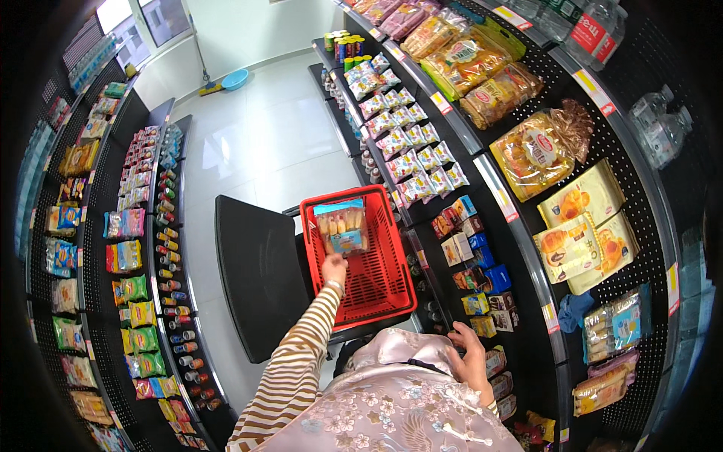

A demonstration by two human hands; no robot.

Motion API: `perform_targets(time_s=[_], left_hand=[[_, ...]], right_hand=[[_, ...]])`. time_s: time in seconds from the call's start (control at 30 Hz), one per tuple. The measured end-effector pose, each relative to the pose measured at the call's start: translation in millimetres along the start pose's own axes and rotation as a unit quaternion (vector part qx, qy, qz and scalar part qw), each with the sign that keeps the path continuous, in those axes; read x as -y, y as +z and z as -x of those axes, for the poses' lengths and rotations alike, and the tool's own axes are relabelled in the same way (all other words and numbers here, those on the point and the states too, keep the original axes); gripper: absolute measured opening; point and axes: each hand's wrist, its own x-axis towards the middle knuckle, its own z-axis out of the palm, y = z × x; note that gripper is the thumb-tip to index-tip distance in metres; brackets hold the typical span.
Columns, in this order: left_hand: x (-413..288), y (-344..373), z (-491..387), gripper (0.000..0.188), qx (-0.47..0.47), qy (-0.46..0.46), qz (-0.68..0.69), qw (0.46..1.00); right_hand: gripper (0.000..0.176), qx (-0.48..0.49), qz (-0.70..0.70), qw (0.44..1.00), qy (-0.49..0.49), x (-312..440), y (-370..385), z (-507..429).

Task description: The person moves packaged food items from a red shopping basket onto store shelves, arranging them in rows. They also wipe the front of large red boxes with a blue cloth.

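A red plastic shopping basket (pixel 390 282) stands in front of me. In its far part is a clear bag of bread rolls (pixel 340 223) with a blue top band and a blue label. My left hand (pixel 335 268) reaches over the basket's left side, its curled fingers at the lower edge of the bag. Whether the bag rests on the basket floor is hard to tell. My right hand (pixel 470 355) holds nothing; its fingers are apart. It hovers beside my pink floral garment (pixel 390 384), close to the right-hand shelves.
A black flat panel (pixel 257 277) stands left of the basket. On the right, shelves hold small snack bags (pixel 401 141), boxes (pixel 486 260) and packaged bread (pixel 539 152). Left shelves carry snack packs (pixel 141 316) and cans (pixel 183 333). A blue basin (pixel 235 79) and a broom (pixel 210 88) are far off.
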Motion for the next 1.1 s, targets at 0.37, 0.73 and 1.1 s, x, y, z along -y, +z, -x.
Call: perform_targets(time_s=[0.37,0.73,1.1], left_hand=[[-33.1,45.9,132.6,0.024,0.267,-0.114,-0.021,0.957],[-137.6,178.4,298.7,0.019,0.591,0.021,-0.064,0.804],[-191.0,329.4,474.4,0.044,0.776,0.161,-0.099,0.602]], right_hand=[[0.055,0.0,0.003,0.997,-0.081,-27.8,-27.1,8.4],[0.053,-0.269,-0.026,0.957,-0.103,-95.1,-118.0,63.3],[0.062,-0.638,0.047,0.768,-0.033,-130.1,-274.8,163.4]])
